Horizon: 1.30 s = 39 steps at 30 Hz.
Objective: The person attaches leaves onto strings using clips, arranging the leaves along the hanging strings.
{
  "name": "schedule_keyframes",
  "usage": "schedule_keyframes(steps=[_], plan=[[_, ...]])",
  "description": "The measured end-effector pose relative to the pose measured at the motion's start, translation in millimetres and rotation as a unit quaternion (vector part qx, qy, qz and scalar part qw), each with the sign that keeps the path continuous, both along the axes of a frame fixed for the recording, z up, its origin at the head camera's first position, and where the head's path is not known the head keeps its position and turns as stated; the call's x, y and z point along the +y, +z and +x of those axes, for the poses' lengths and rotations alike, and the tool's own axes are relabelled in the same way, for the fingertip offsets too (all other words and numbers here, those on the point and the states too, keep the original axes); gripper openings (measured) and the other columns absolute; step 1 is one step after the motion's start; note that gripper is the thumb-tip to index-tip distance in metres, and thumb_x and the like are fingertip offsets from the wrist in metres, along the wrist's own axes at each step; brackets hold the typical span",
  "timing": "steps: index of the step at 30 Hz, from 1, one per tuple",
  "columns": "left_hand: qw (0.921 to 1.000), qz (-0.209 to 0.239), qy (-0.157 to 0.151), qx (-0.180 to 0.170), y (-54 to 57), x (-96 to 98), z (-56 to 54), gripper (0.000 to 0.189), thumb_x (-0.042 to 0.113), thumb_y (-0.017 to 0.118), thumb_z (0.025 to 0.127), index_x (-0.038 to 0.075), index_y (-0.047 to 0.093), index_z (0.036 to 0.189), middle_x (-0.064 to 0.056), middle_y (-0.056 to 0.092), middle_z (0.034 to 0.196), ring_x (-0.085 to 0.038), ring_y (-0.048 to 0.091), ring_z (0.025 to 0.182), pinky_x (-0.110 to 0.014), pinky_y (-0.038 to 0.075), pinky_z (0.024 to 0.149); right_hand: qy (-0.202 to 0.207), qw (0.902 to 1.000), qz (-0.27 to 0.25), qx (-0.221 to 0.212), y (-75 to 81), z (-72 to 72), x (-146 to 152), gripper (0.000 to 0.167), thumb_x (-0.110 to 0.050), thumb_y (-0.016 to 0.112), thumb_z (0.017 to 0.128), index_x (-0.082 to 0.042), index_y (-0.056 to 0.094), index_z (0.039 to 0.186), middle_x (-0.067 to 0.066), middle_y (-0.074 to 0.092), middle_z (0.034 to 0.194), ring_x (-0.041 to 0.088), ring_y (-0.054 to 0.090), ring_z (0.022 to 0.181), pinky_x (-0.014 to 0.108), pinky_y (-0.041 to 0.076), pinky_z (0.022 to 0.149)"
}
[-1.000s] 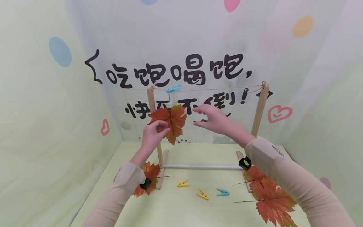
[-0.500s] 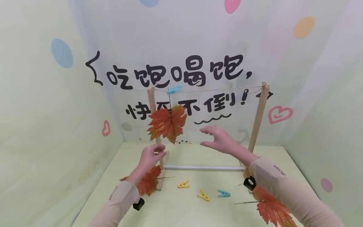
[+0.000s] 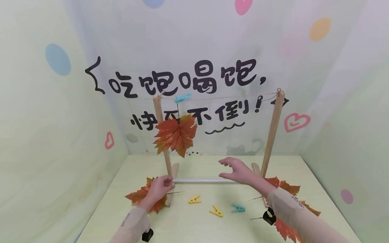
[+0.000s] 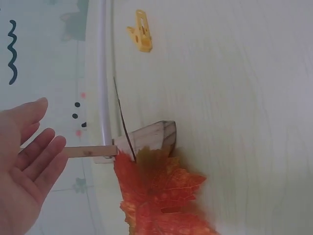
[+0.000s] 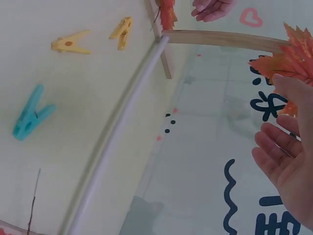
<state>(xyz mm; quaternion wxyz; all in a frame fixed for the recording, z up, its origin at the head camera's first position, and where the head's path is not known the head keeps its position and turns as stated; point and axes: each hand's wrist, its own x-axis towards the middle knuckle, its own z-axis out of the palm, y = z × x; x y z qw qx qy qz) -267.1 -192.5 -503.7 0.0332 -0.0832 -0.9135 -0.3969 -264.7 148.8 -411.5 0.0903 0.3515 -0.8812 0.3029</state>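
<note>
An orange-red artificial maple leaf (image 3: 177, 135) hangs by its stem from the string (image 3: 226, 98), held by a light blue clothespin (image 3: 183, 98). My left hand (image 3: 158, 189) is low by the left post, above another leaf (image 3: 138, 196) on the table; in the left wrist view its fingers are relaxed and hold nothing. My right hand (image 3: 238, 171) hovers over the right part of the white rod (image 3: 200, 181), thumb and fingers apart, nothing between them. On the table lie two yellow clothespins (image 3: 194, 199) and a teal clothespin (image 5: 30, 115).
Two wooden posts (image 3: 272, 135) on flat feet carry the string, with the white rod joining them below. More red leaves (image 3: 282, 187) lie at the right, partly hidden by my right sleeve. A printed cloth backdrop (image 3: 197, 40) stands behind and at both sides.
Both hands have come down from beside the hanging leaf toward the table, the left to above the lower-left leaf, the right to near the rod. The leaf stays hanging.
</note>
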Motion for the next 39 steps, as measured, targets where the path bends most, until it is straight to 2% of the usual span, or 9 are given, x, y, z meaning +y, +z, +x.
schedule_keyframes(steps=[9,16,24,29,33,39], plan=[[0.9994,-0.033,-0.004,-0.012,-21.7,-0.4,-0.3,0.027,0.005,0.071,0.076,-0.003,0.063,0.100,-0.015,0.064,0.094,-0.027,0.059,0.084,-0.037,0.052,0.069,-0.007,0.9989,-0.004,-0.047,-34.1,3.6,0.5,0.043,-0.022,0.070,0.079,0.000,0.059,0.114,0.010,0.063,0.104,0.025,0.058,0.092,0.037,0.049,0.078],[0.9968,-0.078,-0.018,0.006,-40.8,0.5,-4.1,0.030,0.003,0.074,0.072,-0.003,0.064,0.099,-0.014,0.065,0.094,-0.028,0.060,0.084,-0.041,0.050,0.072,0.012,0.9985,-0.012,-0.053,-58.3,7.4,-1.3,0.041,-0.021,0.069,0.080,0.001,0.059,0.113,0.012,0.063,0.103,0.028,0.058,0.090,0.038,0.048,0.078],[0.9964,-0.081,-0.022,0.010,-57.0,-0.9,-4.8,0.020,-0.004,0.070,0.072,-0.003,0.065,0.091,-0.010,0.065,0.085,-0.020,0.059,0.077,-0.036,0.051,0.067,0.015,0.9973,-0.015,-0.070,-73.1,9.5,-6.9,0.040,-0.022,0.069,0.081,-0.001,0.059,0.112,0.009,0.063,0.103,0.024,0.058,0.090,0.036,0.049,0.077],[0.9949,-0.095,-0.016,0.030,-62.2,-3.3,-4.6,0.016,-0.005,0.070,0.071,-0.001,0.066,0.086,-0.007,0.065,0.080,-0.017,0.058,0.074,-0.034,0.050,0.065,0.015,0.9963,-0.009,-0.084,-76.9,10.2,-9.1,0.040,-0.024,0.068,0.081,-0.002,0.060,0.113,0.008,0.063,0.104,0.025,0.059,0.091,0.035,0.049,0.078],[0.9944,-0.100,-0.013,0.031,-63.2,-3.2,-5.5,0.012,-0.004,0.070,0.072,0.001,0.067,0.082,-0.005,0.064,0.078,-0.017,0.058,0.072,-0.034,0.051,0.064,0.014,0.9954,-0.010,-0.094,-80.6,10.1,-10.2,0.038,-0.022,0.069,0.080,-0.001,0.060,0.112,0.009,0.063,0.102,0.026,0.059,0.090,0.035,0.049,0.077],[0.9934,-0.113,-0.008,0.015,-64.8,-0.9,-8.5,0.009,-0.001,0.069,0.076,0.007,0.069,0.076,-0.001,0.064,0.076,-0.016,0.057,0.072,-0.033,0.050,0.063,0.017,0.9926,-0.011,-0.119,-87.7,11.6,-13.8,0.038,-0.022,0.068,0.082,-0.002,0.060,0.113,0.009,0.063,0.103,0.026,0.059,0.091,0.036,0.048,0.077]])
